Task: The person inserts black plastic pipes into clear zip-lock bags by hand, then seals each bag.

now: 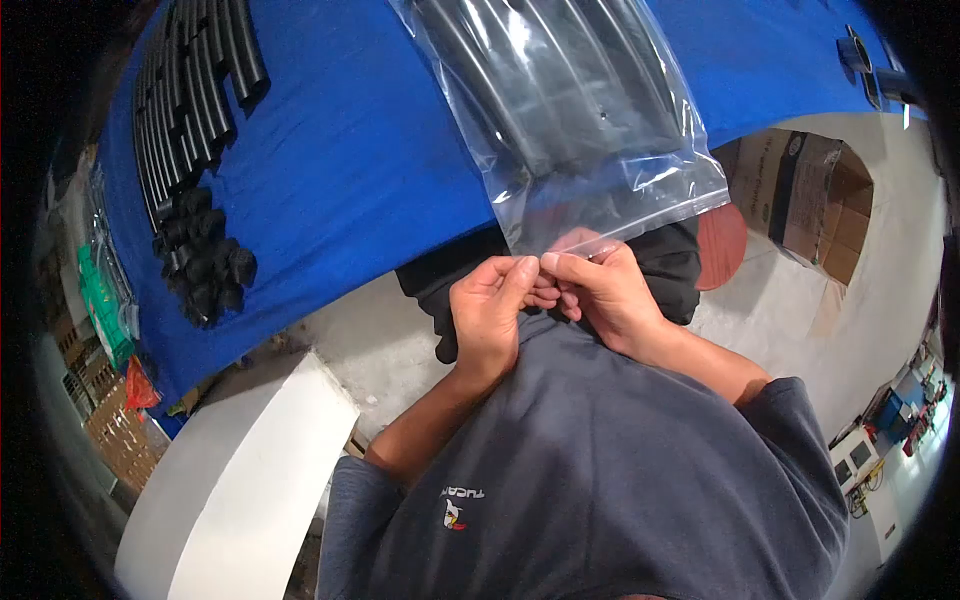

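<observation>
Two hands (545, 300) pinch one clear bag (575, 110) of black tubes.

Counter (350, 160): blue-covered
Black tubes (190, 90): rowed on counter's far left
Cardboard boxes (810, 200): floor, right of counter
White block (240, 480): below counter's left edge
</observation>
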### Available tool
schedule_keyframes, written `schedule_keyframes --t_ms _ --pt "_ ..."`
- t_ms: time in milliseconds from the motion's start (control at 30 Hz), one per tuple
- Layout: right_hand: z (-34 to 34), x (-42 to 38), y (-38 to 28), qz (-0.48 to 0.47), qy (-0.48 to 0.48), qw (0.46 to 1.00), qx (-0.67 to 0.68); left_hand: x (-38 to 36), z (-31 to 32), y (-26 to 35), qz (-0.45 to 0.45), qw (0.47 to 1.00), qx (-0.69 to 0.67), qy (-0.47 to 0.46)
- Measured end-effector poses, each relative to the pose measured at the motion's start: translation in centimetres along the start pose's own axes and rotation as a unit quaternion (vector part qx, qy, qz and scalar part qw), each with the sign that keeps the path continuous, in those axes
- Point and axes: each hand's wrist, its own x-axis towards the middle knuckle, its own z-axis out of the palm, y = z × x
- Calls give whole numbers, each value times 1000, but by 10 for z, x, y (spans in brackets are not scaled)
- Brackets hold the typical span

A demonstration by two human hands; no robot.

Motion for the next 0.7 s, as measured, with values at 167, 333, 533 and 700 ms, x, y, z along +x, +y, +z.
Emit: schedule_keyframes --t_ms 167,333,533,700 --pt "1 0 -1 -6 1 1000 2 0 -1 -2 0 1000 -7 -2" --pt "2 0 -1 -10 11 1000 6 0 0 -4 3 1000 -11 -4" --pt "1 1 3 -24 12 1000 10 0 1 -3 0 1000 -8 1" --pt "-1 1 3 -28 0 999 17 -1 1 -5 -1 1000 -9 6"
